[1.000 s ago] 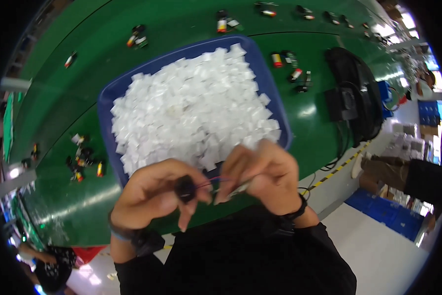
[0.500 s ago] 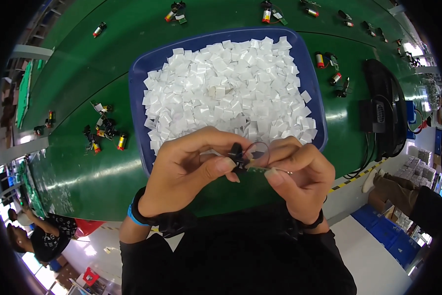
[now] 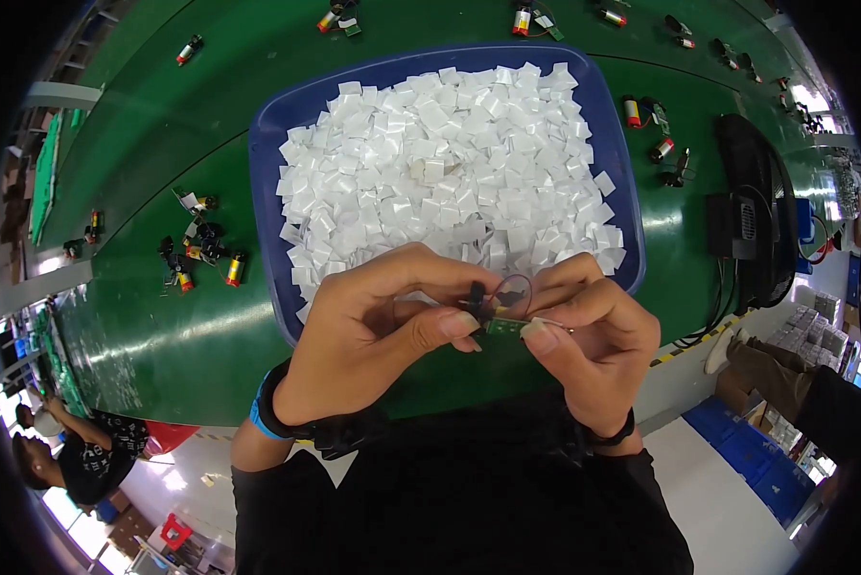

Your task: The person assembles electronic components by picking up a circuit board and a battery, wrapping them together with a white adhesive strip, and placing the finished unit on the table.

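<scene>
My left hand (image 3: 368,335) is closed, pinching a small black plastic part (image 3: 476,299) between thumb and fingers. Beside it, my right hand (image 3: 598,340) grips the end of a small green circuit board (image 3: 504,327) with thumb and forefinger. The board and the black part sit close together, and a thin wire (image 3: 517,278) loops up above them. Fingers hide much of both pieces. Just beyond my hands stands a blue plastic bin (image 3: 260,192) heaped with small white square pieces (image 3: 430,134).
Small cylindrical cells with boards and black parts lie in a cluster (image 3: 198,251) on the left of the green table (image 3: 152,335). More cells (image 3: 632,113) lie right of the bin and along the far side. A black device (image 3: 752,206) with cables stands at right. Two people are nearby.
The circuit board is tilted a little differently, showing more of its green face. Both hands have shifted slightly to the right and keep their grips.
</scene>
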`<state>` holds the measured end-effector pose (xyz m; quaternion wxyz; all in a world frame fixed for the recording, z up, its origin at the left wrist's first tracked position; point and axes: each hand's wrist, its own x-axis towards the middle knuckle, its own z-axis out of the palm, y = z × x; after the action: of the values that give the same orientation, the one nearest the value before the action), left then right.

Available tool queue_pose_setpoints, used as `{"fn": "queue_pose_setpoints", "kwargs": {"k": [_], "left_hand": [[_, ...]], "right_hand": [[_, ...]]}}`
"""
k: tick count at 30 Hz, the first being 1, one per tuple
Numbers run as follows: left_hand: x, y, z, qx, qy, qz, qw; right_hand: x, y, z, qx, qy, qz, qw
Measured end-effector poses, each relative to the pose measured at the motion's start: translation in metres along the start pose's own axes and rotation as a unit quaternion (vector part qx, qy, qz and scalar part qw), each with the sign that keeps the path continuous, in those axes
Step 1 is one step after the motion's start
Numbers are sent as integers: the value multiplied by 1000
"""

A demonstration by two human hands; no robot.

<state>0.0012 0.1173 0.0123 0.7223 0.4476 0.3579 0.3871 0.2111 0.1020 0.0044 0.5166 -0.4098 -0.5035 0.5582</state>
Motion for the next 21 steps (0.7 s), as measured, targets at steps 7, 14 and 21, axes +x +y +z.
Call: {"fn": "queue_pose_setpoints", "kwargs": {"k": [7,14,21], "left_hand": [[0,-1,2,35,17,27,999],[-1,-5,3,17,31,25,999],[-3,-4,1,38,37,34,998]], "right_hand": [[2,-3,-2,-41,-20,8,999],[2,-5,-1,-76,-22,1,997],[3,-9,-2,-118,-40,-5,992]]}}
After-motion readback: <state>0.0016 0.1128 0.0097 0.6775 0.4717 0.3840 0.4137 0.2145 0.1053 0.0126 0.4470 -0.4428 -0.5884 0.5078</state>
